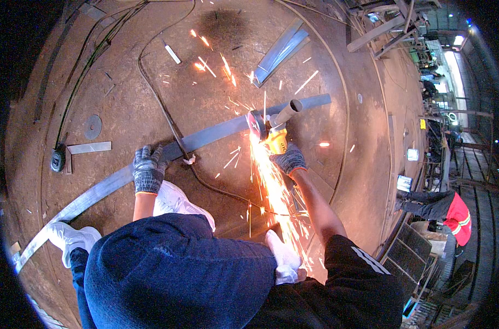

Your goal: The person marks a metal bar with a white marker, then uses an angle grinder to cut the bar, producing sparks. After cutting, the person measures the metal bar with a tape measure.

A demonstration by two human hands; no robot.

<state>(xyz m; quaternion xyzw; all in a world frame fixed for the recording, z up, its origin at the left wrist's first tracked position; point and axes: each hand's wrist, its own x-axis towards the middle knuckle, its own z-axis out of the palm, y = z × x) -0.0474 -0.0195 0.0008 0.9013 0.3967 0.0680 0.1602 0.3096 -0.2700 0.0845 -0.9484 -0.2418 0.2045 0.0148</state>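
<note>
A long flat metal bar (216,134) runs across the brown metal surface from the lower left to the upper right. My left hand (149,171), in a grey knitted glove, is closed over the bar. My right hand (290,159), gloved alike, grips a yellow angle grinder (277,141). Its disc (255,125) meets the bar, and a bright stream of sparks (274,192) pours back toward me. A side handle (288,112) juts from the grinder's far side. One white shoe (74,238) stands by the bar's near left end.
A cable (156,90) crosses the bar right of my left hand. A tape measure (58,159), a square (90,147) and a loose disc (93,126) lie at left. Metal strips (282,52) lie beyond. Far right, a person in a red vest (458,219) bends near a grate (407,255).
</note>
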